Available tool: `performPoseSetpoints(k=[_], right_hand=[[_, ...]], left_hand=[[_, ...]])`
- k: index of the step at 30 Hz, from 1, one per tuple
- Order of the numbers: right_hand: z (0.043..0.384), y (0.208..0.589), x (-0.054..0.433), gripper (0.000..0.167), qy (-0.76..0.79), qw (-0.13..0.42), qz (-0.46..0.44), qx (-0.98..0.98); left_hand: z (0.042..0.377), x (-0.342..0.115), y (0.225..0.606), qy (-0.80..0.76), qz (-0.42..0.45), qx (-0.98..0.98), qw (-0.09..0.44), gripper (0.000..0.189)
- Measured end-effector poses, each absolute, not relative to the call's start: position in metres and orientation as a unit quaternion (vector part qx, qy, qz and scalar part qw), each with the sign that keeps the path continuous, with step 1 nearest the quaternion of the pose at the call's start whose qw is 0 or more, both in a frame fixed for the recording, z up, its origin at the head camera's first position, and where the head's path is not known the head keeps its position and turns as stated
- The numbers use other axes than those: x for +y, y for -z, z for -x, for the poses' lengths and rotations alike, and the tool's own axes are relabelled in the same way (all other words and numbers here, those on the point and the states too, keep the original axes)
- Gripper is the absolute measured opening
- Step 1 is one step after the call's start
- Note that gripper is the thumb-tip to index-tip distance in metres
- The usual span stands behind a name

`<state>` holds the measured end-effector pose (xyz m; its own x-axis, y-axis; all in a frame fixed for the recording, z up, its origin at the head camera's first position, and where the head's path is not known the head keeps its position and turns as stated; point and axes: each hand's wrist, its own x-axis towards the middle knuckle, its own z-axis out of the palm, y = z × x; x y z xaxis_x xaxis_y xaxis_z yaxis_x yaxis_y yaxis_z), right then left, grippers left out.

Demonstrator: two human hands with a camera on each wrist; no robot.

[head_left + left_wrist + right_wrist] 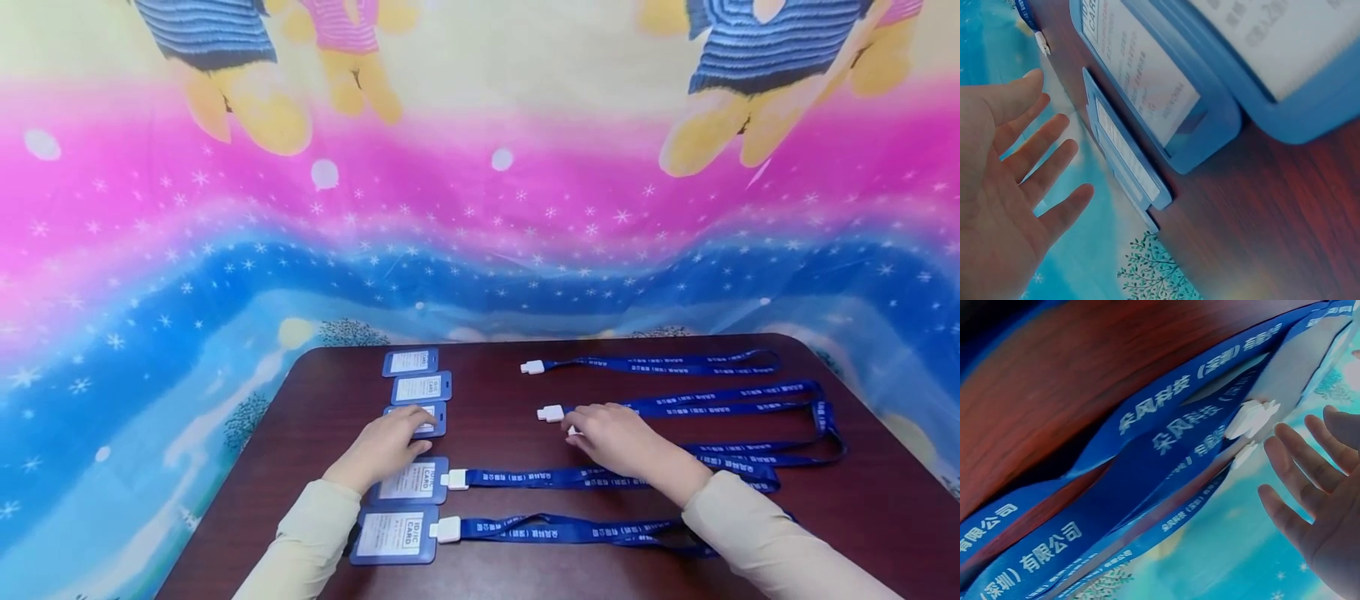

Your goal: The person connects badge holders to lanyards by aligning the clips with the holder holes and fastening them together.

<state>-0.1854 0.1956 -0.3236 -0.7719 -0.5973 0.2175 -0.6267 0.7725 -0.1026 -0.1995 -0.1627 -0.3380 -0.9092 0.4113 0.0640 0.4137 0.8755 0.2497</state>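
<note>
My left hand (382, 442) hovers over a blue card holder (441, 419), partly covering it. In the left wrist view its loosely spread fingers (1054, 169) hold nothing. To the right, my right hand (618, 437) is above a blue lanyard (750, 452), fingertips close to its white clip (573, 431), which is mostly hidden. The right wrist view shows those fingers (1297, 462) spread, with nothing between them. Nearer me, two card holders (408, 485) (393, 535) are joined by white clips (457, 479) (447, 529) to blue lanyards (532, 478) (570, 530).
Two loose card holders (412, 362) (422, 387) lie at the back left of the dark wooden table (487, 375). Across from them are two lanyards (660, 365) (675, 407) with white clips (532, 367) (551, 413). A printed curtain (480, 208) hangs behind.
</note>
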Motion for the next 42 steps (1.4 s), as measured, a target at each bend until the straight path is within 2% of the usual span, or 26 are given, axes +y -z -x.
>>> performPoseSetpoints(k=[8, 16, 25, 42], right_hand=[[0.201, 0.333, 0.204, 0.018, -0.058, 0.094, -0.308, -0.945], [0.213, 0.345, 0.204, 0.028, -0.047, 0.053, -0.279, -0.958], [0.221, 0.349, 0.198, 0.025, -0.064, 0.032, -0.248, -0.966], [0.218, 0.348, 0.191, 0.023, -0.08, 0.016, -0.218, -0.973]], left_hand=[[0.201, -0.159, 0.337, 0.138, 0.212, -0.968, -0.003, 0.038], [0.202, -0.158, 0.336, 0.145, 0.203, -0.968, -0.014, 0.038], [0.214, -0.165, 0.34, 0.153, 0.179, -0.972, -0.014, 0.04], [0.233, -0.169, 0.353, 0.137, 0.145, -0.979, -0.048, 0.058]])
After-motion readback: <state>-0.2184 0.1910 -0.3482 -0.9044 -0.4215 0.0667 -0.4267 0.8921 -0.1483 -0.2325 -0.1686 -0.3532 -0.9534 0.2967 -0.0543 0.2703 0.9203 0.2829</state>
